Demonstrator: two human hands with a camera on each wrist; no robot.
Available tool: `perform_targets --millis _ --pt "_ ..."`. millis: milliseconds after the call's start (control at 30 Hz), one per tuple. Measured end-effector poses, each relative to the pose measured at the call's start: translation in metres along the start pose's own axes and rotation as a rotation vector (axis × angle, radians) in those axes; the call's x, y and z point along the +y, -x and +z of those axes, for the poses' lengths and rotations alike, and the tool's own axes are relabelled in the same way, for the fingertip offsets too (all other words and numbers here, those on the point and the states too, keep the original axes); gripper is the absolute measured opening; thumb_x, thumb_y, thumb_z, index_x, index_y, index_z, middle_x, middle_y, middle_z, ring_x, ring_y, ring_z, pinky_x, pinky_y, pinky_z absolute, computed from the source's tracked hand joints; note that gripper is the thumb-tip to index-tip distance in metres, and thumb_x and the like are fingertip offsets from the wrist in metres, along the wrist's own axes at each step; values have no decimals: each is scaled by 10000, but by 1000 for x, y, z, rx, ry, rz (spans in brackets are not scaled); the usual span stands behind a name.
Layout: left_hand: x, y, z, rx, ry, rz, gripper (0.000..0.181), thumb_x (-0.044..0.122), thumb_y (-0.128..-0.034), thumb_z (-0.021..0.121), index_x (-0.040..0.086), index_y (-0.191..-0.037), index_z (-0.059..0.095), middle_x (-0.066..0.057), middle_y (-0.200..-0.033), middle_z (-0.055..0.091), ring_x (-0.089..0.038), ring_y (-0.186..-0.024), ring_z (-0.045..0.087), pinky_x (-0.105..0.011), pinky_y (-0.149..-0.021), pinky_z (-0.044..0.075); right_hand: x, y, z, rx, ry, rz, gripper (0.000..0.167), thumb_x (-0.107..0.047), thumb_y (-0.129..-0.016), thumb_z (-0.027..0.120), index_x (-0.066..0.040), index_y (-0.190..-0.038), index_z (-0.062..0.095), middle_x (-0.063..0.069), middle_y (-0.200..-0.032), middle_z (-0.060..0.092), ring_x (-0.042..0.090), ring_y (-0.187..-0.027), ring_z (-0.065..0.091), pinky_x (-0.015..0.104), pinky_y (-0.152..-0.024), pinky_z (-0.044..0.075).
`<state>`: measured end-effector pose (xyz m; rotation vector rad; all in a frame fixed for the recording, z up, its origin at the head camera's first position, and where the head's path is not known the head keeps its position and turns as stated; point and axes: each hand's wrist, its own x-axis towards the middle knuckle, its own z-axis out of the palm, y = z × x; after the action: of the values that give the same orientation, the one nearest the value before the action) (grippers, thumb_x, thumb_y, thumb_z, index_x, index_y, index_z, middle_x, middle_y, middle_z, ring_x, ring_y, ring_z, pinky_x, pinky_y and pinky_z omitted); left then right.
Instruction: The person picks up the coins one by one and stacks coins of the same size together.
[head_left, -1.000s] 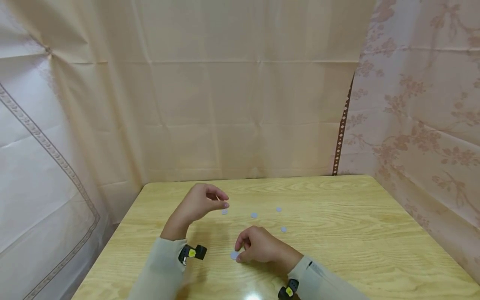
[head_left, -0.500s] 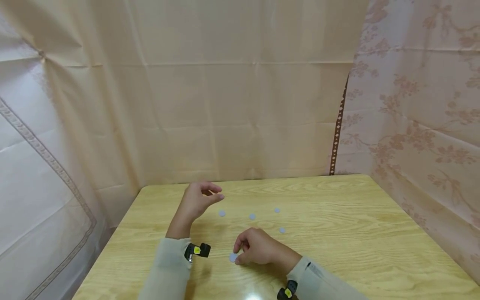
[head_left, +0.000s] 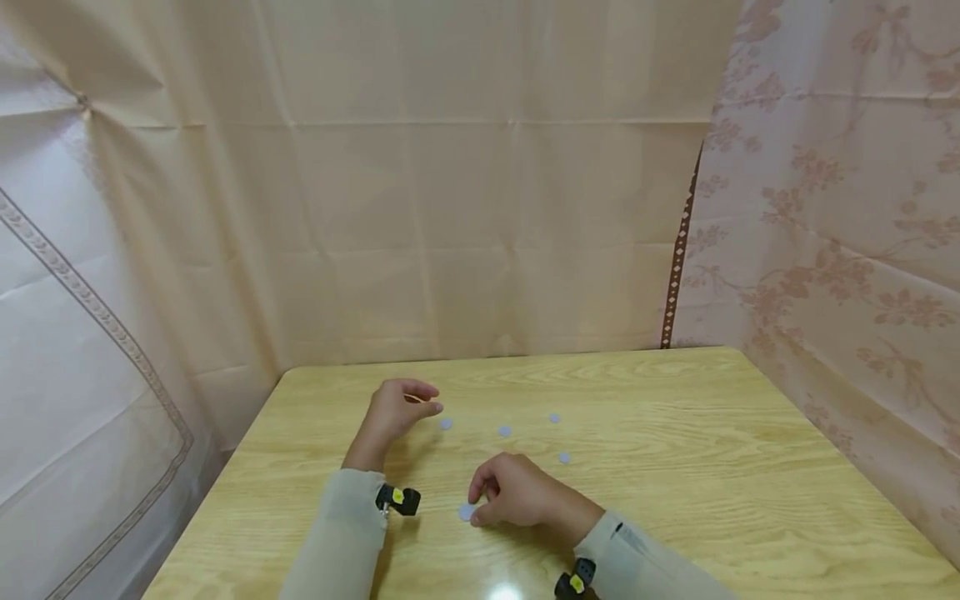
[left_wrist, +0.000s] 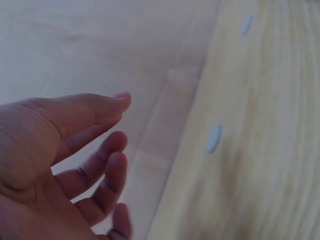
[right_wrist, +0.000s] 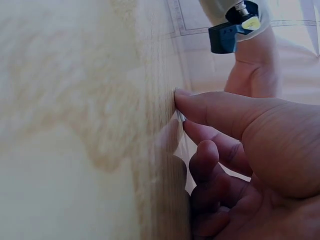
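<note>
My left hand (head_left: 395,412) hovers over the far left of the table, fingers loosely bent; no object shows between thumb and fingers. Just right of its fingertips lies a small pale round disc (head_left: 446,424); the left wrist view also has this disc (left_wrist: 214,139), apart from the fingers. Nearer the front, my right hand (head_left: 521,493) pinches a pale round disc (head_left: 466,512) at its edge between thumb and forefinger, low at the tabletop. From the right wrist, its thumb (right_wrist: 215,107) hides most of that disc.
More pale discs lie on the wooden table (head_left: 712,483): a middle disc (head_left: 505,431), a far right disc (head_left: 554,418) and a nearer right disc (head_left: 565,457). A beige curtain (head_left: 480,208) hangs behind, with a floral cloth (head_left: 847,250) at the right.
My left hand has drawn left, away from the leftmost far disc, rising briefly and then lowering. My right hand stays at its disc. The head view has shifted slightly.
</note>
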<state>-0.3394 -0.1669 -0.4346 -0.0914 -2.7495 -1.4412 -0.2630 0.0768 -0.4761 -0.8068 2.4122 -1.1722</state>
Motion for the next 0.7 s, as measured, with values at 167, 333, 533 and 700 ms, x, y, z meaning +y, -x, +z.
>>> perform_targets --millis 167,333,533,700 --pt "-7 -1 7 -31 -1 -30 253 171 -872 842 81 -1102 788 -71 -1123 709 -230 -979 668 -376 -827 559 0 0 -1 3 10 -1 148 -184 -817 881 -182 -885 749 -57 -615 568 46 -522 470 202 -506 361" --pt "-13 -1 14 -42 -44 -32 267 177 -854 857 83 -1096 792 -85 -1113 706 -231 -998 645 -407 -863 538 0 0 0 18 29 -11 156 -192 -805 886 -188 -878 749 -60 -611 575 40 -518 472 200 -504 361" --pt "-14 3 18 -52 -41 -66 318 189 -848 865 81 -1134 780 -113 -1164 709 -271 -1072 637 -469 -935 526 -1 1 1 19 26 -17 157 -184 -800 884 -182 -878 748 -60 -608 581 37 -510 471 196 -494 361" --pt "-14 3 20 -68 -64 -81 317 204 -855 859 90 -1140 778 -138 -1197 699 -277 -1061 645 -461 -902 541 -1 2 0 14 24 -15 148 -181 -810 878 -180 -884 749 -57 -605 580 35 -505 466 194 -493 361"
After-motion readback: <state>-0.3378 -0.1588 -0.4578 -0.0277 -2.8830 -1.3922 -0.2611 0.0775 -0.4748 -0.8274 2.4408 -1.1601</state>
